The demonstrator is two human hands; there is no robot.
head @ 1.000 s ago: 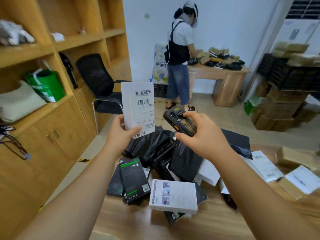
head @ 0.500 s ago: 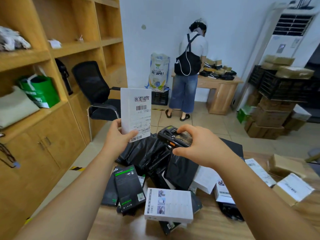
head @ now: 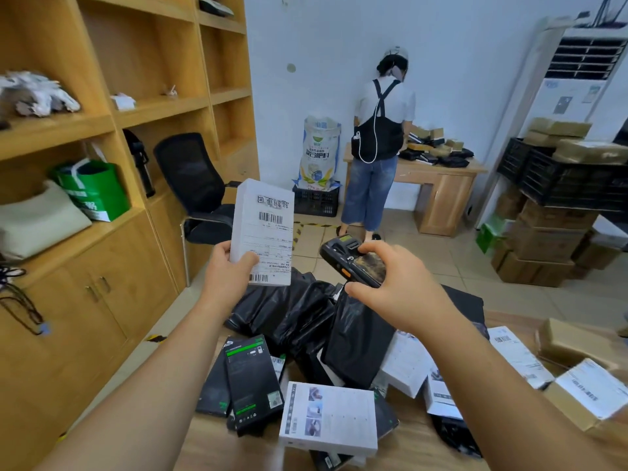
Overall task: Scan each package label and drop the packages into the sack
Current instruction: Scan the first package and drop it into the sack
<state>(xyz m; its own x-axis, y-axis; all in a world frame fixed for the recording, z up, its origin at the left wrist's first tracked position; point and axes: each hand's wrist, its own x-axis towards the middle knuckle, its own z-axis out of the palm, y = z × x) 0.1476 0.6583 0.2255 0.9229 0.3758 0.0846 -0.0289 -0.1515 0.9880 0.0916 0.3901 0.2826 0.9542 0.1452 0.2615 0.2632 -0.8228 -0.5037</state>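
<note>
One white package stands upright in the air above the far edge of the wooden table, its printed label turned toward the camera. The left hand pinches its lower corner, thumb pressed on the label face, fingers curled behind. The right hand wraps round a handheld scanner, just beside the package, its head aimed at the label. The package looks light and stiff, a flat box that should not bend; its smooth face may slip, so a grip across both long edges would hold firmer. No sack can be clearly picked out near the hands.
</note>
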